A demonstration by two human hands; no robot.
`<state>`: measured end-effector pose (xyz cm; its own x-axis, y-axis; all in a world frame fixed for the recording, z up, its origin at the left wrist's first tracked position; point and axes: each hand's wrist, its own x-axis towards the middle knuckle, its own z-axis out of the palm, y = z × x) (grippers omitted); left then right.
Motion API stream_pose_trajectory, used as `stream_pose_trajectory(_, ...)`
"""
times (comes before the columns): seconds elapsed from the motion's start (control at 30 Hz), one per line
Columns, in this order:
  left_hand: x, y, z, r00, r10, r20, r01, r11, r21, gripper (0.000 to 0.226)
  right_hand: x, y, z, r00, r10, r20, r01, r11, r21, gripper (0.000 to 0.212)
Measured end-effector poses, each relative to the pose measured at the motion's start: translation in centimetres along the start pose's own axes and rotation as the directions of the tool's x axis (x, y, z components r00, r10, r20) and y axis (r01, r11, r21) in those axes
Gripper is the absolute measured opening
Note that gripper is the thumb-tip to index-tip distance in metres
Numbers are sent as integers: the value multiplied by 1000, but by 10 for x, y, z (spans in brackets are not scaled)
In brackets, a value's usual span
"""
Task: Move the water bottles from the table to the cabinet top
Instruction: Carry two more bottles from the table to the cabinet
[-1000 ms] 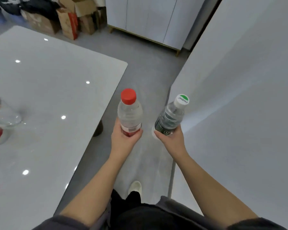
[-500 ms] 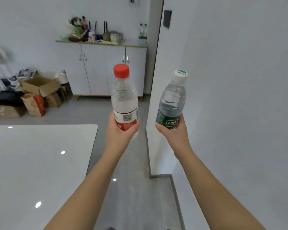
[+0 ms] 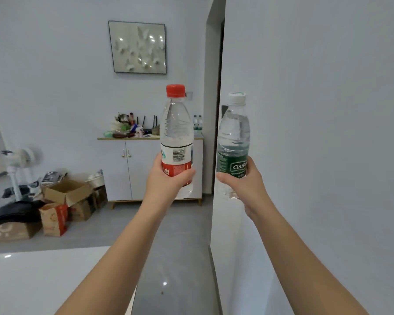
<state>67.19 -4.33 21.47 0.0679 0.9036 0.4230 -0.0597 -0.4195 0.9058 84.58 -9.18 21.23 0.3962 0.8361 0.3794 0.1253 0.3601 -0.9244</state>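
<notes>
My left hand [image 3: 166, 180] grips a clear water bottle with a red cap and red label [image 3: 176, 133], held upright in front of me. In my right hand [image 3: 248, 185] I hold a second upright bottle with a white cap and green label [image 3: 233, 137]. The white cabinet [image 3: 141, 169] stands across the room against the far wall; its top [image 3: 114, 138] carries clutter and two small bottles [image 3: 197, 122] at its right end. The glossy white table [image 3: 43, 280] fills the lower left.
A white wall corner [image 3: 305, 155] runs close along my right side. Cardboard boxes [image 3: 64, 196] and bags lie on the floor left of the cabinet, with a white standing fan [image 3: 18, 164] further left. Grey floor [image 3: 180, 246] leads between table and wall toward the cabinet.
My view has tilted up from the table to the far wall. Both bottles stay gripped and upright, raised higher in view; the cabinet looks nearer than half a second ago.
</notes>
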Motion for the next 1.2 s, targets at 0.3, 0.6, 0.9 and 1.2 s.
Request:
stream_pose_trajectory(0.3, 18, 0, -18, 1000, 17, 0, -17, 1000, 23, 51, 14, 2, 24, 1000, 19, 13, -20, 1000, 17, 52)
stream_pose_trajectory(0.6, 66, -20, -24, 1000, -16, -1, 16, 1000, 25, 52, 57, 13, 45, 998, 63, -4, -63, 998, 20, 53)
stream_pose_trajectory(0.9, 153, -64, -7, 999, -41, 7, 40, 998, 42, 54, 144, 57, 63, 997, 80, -10, -80, 997, 19, 54)
stream_pose_trajectory(1.2, 285, -121, 23, 999, -51, -13, 52, 996, 77, 49, 292, 117, 89, 998, 55, -5, -55, 998, 19, 62)
